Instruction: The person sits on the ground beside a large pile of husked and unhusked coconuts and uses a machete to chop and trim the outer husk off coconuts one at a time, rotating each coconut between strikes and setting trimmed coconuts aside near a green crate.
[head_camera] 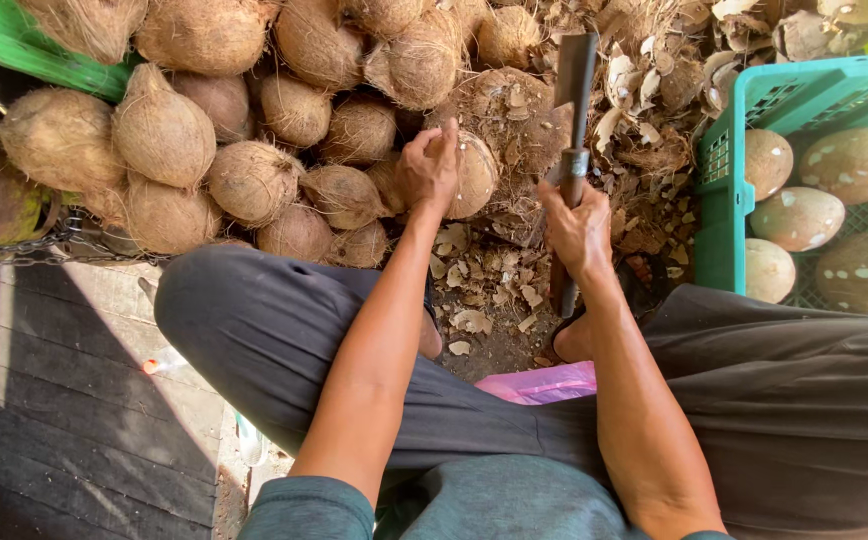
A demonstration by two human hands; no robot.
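your left hand (pixel 430 166) grips the coconut (pixel 474 175) steady on the block (pixel 514 120) so your right hand (pixel 579 230), clutching the cleaver (pixel 572 110), can strike.

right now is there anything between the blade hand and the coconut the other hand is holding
Nothing visible. The left hand rests on the coconut, and the right hand holds the blade upright just to its right. Only a narrow gap over husk scraps on the ground separates them.

No labels, signs, screens seen. Packaging only: pink plastic bag (pixel 544 383), crumpled, at 6 o'clock, tucked between seated person's legs; green plastic crate (pixel 729 190), open-topped, lattice walls, at 3 o'clock, holding pale rounded husked coconuts (pixel 799 218).
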